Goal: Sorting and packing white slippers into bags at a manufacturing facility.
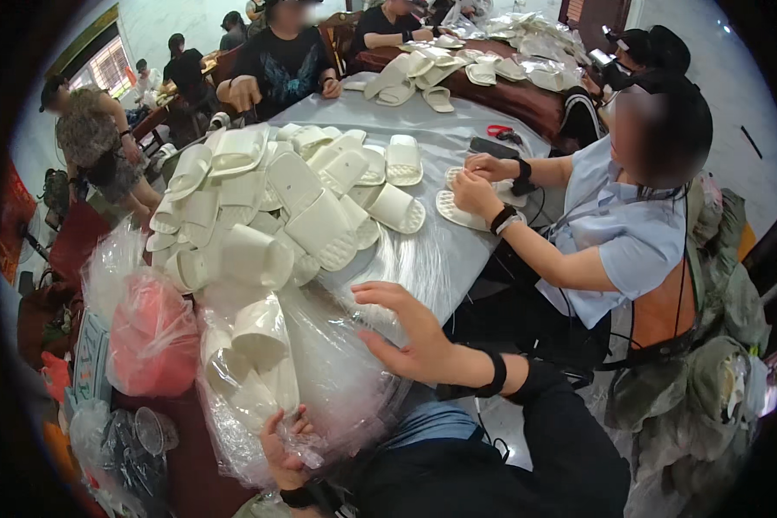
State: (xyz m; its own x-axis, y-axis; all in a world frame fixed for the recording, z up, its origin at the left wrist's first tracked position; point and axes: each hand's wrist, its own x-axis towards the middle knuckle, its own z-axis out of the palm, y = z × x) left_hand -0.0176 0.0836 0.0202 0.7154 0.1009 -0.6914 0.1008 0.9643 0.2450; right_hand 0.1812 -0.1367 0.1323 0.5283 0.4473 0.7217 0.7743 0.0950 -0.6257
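The tabletop (445,134) carries a heaped pile of white slippers (324,229) along its left edge, stacked loosely and at odd angles. Beyond its right edge sits a co-worker (617,224), both hands at another pair. Clear plastic sheeting (345,345) spreads over the near edge, with a pink bag (151,332) just beside it, by the near-left corner. Between them, at the near edge below the pile, lies a pair of slippers (263,337), seemingly inside a clear bag. The right hand (414,332) hangs above the sheeting, fingers spread and holding nothing. The left hand (283,445) has its fingers curled on crumpled plastic at the pair's near end; whether they grip a slipper too, I cannot tell. A hard tug there could tear the thin film, and a knock against the pile could send the upper slippers sliding.
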